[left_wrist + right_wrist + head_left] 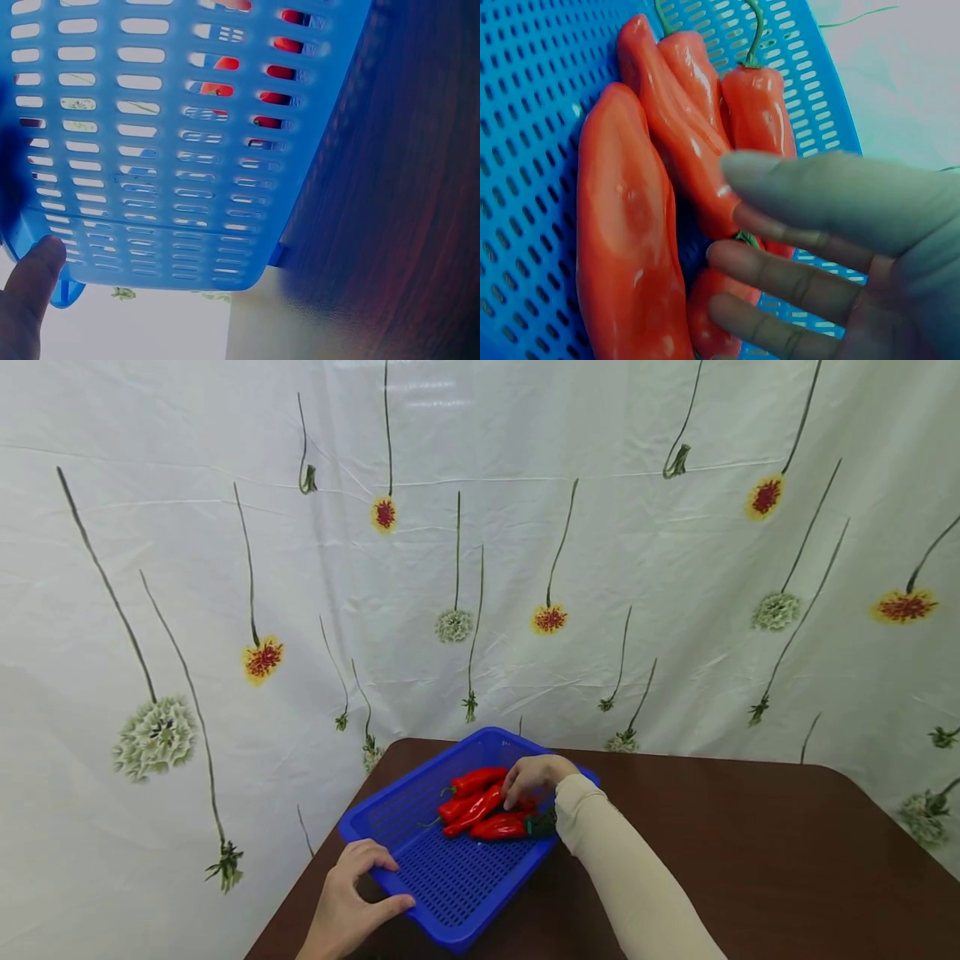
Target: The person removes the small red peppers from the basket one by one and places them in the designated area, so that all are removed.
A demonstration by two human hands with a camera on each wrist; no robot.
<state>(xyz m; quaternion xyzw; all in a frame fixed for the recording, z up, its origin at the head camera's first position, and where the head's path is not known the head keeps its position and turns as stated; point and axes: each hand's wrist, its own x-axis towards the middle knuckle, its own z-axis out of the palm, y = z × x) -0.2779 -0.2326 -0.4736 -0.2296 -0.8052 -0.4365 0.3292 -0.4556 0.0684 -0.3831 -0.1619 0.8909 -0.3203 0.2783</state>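
Observation:
A blue plastic basket (457, 877) with slotted walls holds several glossy red peppers (480, 810). At its near left corner my left hand (352, 893) grips the rim, thumb and fingers apart along the edge. One finger (37, 274) touches the slotted wall in the left wrist view. My right hand (531, 777) is inside the basket over the peppers. Its thumb (802, 191) and loosely bent fingers stand apart near the stem end of a slanted pepper (679, 135). A large pepper (634, 225) lies beside that one. Green stems show on two others.
The basket rests on a dark brown table (712, 835), close to its left edge. Behind the table hangs a white cloth (525, 677) printed with flowers. A dark object (542, 822) shows beneath the right wrist, partly hidden by the sleeve.

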